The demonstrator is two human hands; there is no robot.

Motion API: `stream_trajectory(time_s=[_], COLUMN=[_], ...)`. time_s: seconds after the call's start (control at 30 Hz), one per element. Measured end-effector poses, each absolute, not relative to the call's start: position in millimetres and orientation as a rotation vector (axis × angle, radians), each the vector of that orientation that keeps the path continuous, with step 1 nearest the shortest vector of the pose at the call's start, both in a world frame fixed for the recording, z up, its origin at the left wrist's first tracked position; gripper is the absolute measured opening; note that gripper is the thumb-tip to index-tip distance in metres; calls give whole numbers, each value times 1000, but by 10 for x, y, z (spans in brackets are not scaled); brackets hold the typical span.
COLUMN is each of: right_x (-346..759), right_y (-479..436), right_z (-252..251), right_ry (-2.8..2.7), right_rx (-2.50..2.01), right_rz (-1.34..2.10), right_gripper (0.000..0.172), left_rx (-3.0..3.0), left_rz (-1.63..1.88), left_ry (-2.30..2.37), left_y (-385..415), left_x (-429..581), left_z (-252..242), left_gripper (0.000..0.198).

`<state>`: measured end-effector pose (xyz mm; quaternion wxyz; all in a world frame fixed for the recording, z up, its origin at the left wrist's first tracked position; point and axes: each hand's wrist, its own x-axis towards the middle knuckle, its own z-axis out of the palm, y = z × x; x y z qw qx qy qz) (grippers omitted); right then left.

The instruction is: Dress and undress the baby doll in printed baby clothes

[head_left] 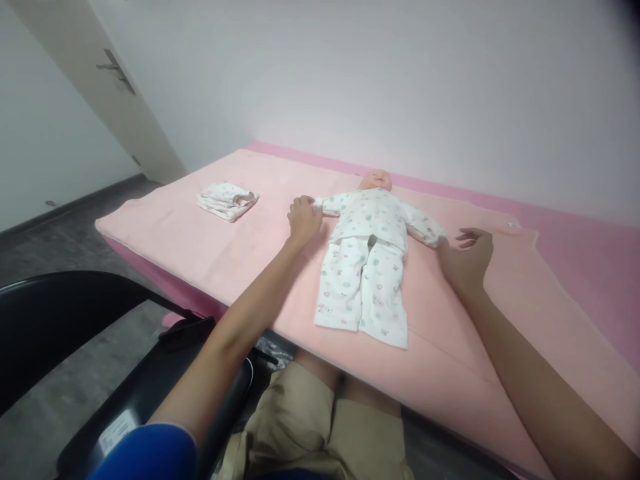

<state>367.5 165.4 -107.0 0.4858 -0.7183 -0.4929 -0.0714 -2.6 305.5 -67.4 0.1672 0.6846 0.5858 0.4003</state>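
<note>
A baby doll point(377, 180) lies on its back, wearing a white printed top point(373, 217) and matching trousers point(345, 280). Both sleeves stretch out to the sides. My left hand point(305, 220) has its fingers curled at the cuff of the sleeve on the left point(330, 204), pinching it. At the end of the other sleeve point(425, 227) is my right hand point(465, 257); its thumb meets the cuff while the fingers stand apart from it. The doll's hands and feet are hidden.
A folded white printed cloth point(229, 201) rests on the pink sheet point(200, 253) to the left. The pink-covered table point(585, 267) meets a pale wall at the back. A black chair point(70, 300) stands at the lower left, and a door point(100, 87) is beyond.
</note>
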Motion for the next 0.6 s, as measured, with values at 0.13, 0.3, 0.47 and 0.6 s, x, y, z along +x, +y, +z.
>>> stream_trajectory(time_s=[0.13,0.3,0.47,0.6], right_x=[3217,2742,2727,2763], right_y=[1331,898,817,831], right_z=[-868,-806,-910,-903], right_ry=[-1440,-1678,-1615,-1627], right_rx=[-1653,-1527,-1529,-1529], right_rz=[77,404,446,336], right_gripper=[40,44,47,39], left_rx=[2151,2286,2271,2270], left_rz=[1025,853,863,921], left_ry=[1252,991,1031,1110], left_y=[2462,1826,1700,1730], left_x=[9,21,-37,-53], left_z=[-488,-560,-702,-671], left_gripper=[29,54,53,39])
